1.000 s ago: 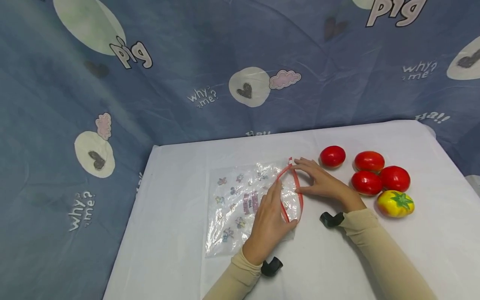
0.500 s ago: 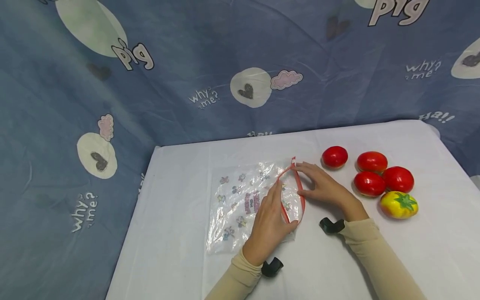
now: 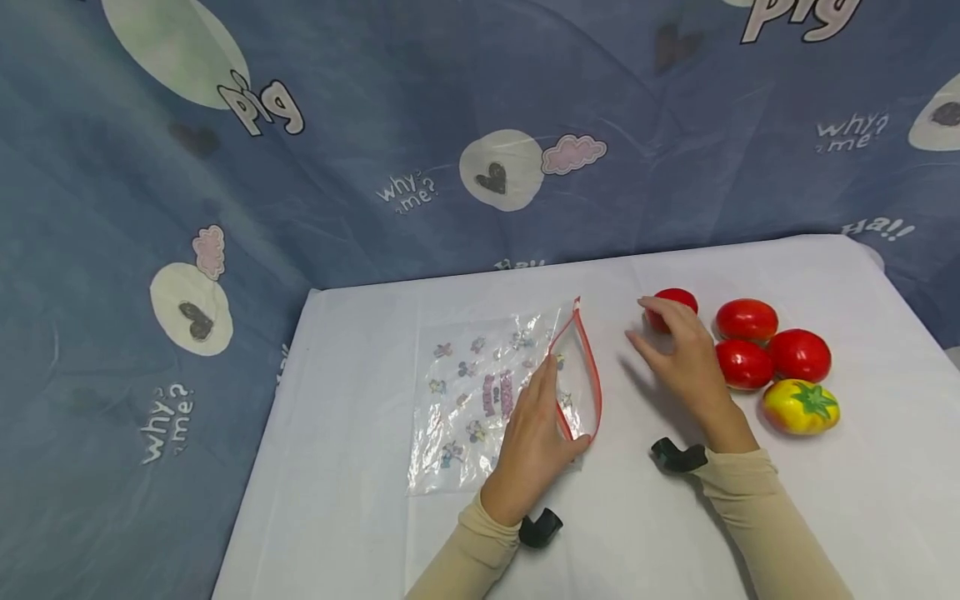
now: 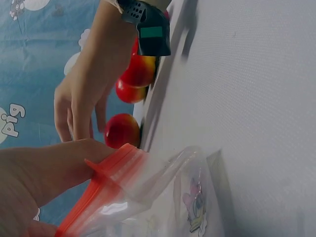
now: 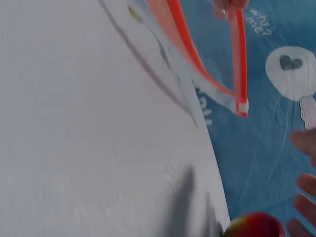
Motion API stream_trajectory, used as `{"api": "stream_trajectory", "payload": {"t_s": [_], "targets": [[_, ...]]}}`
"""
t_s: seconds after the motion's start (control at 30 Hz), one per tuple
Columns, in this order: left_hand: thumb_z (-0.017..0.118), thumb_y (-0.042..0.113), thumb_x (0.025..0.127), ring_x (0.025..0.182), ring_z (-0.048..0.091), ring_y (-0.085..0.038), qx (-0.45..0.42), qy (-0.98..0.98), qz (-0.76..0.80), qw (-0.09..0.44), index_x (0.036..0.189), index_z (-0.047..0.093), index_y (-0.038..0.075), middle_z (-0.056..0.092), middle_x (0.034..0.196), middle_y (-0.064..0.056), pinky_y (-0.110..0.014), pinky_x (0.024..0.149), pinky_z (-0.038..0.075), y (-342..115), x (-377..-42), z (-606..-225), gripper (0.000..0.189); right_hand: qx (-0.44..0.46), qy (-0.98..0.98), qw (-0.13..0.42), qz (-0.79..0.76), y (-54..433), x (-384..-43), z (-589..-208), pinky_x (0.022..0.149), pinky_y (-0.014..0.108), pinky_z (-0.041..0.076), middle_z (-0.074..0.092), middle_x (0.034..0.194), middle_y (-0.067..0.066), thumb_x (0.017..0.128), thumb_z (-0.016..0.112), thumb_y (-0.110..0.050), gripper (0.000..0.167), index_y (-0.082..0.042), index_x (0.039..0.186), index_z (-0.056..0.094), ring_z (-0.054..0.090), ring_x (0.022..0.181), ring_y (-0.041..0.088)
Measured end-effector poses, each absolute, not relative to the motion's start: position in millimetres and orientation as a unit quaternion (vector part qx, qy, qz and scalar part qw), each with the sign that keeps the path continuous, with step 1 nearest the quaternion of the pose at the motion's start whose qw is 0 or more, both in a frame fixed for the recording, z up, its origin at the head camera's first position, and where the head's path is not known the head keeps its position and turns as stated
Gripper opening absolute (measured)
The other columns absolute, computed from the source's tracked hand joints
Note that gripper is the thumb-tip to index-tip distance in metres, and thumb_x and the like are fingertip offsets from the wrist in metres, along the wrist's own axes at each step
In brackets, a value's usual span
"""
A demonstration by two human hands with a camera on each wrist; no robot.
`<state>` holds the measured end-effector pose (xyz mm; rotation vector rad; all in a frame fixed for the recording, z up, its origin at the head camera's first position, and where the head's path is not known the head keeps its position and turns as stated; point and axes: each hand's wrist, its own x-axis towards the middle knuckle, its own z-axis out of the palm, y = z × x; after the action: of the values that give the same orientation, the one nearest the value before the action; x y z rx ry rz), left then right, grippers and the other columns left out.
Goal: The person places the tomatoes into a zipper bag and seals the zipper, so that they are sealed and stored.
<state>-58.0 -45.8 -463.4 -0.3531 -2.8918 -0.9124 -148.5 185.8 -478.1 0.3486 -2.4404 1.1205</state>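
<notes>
A clear zip bag (image 3: 450, 417) with small cartoon prints and a red zip lies on the white table, its mouth spread apart. My left hand (image 3: 528, 437) holds the bag at the mouth, thumb at the near end of the red zip (image 4: 111, 175). My right hand (image 3: 686, 358) is off the bag and holds nothing, its fingers spread and slightly bent. Those fingertips overlap a shiny red tomato (image 3: 681, 297) in the head view. In the right wrist view, that tomato (image 5: 254, 226) shows at the bottom edge, near the right hand's fingers (image 5: 306, 185).
Right of my right hand sit several more tomatoes: a red one (image 3: 747, 320) at the back, another (image 3: 799, 355) beside it, and a yellow one (image 3: 801, 407) with a green leaf star. A blue printed cloth (image 3: 360, 167) hangs behind the table (image 3: 330, 467).
My right hand has let go of the bag's zip and moved right and back to the nearest red tomato. The left hand stays at the bag, whose mouth remains apart.
</notes>
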Motion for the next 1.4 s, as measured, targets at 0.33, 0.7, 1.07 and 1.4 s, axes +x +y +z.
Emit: {"api": "stream_trajectory", "payload": {"t_s": [0.33,0.7,1.07,1.4], "targets": [[0.099,0.02,0.065,0.133,0.057,-0.032,-0.115,-0.945,-0.302,0.051,0.161,0.028,0.001,0.042,0.162,-0.015,-0.043,0.108,0.053,-45.9,-58.4,-462.2,0.121,0.014,-0.881,0.278,0.383,203.5,-149.3,-471.0,0.108,0.057,0.051,0.063,0.139,0.018,0.082,0.086,-0.011,0.061,-0.006,0.137,0.061,0.054,0.13,0.036],[0.099,0.019,0.064,0.132,0.058,-0.033,-0.114,-0.943,-0.308,0.052,0.161,0.029,0.001,0.043,0.162,-0.015,-0.044,0.11,0.052,-46.4,-59.6,-461.1,0.121,-0.047,-0.911,0.218,0.348,215.6,-148.9,-469.5,0.103,0.064,0.048,0.055,0.145,0.025,0.083,0.084,-0.014,0.069,-0.003,0.144,0.055,0.048,0.13,0.044],[0.099,0.018,0.066,0.134,0.056,-0.032,-0.106,-0.943,-0.312,0.04,0.162,0.028,0.002,0.042,0.163,-0.014,-0.044,0.11,0.052,-46.3,-59.9,-459.7,0.12,-0.038,-0.936,0.164,0.309,218.8,-147.4,-465.7,0.104,0.072,0.046,0.056,0.141,0.027,0.083,0.085,-0.018,0.067,-0.001,0.142,0.057,0.051,0.129,0.048],[0.099,0.019,0.066,0.134,0.057,-0.032,-0.105,-0.945,-0.305,0.044,0.161,0.029,0.001,0.042,0.163,-0.014,-0.043,0.11,0.052,-47.1,-59.1,-459.2,0.119,-0.033,-0.94,0.131,0.313,216.5,-153.8,-459.9,0.106,0.072,0.044,0.051,0.146,0.028,0.081,0.088,-0.021,0.079,-0.005,0.149,0.051,0.048,0.132,0.048]]}}
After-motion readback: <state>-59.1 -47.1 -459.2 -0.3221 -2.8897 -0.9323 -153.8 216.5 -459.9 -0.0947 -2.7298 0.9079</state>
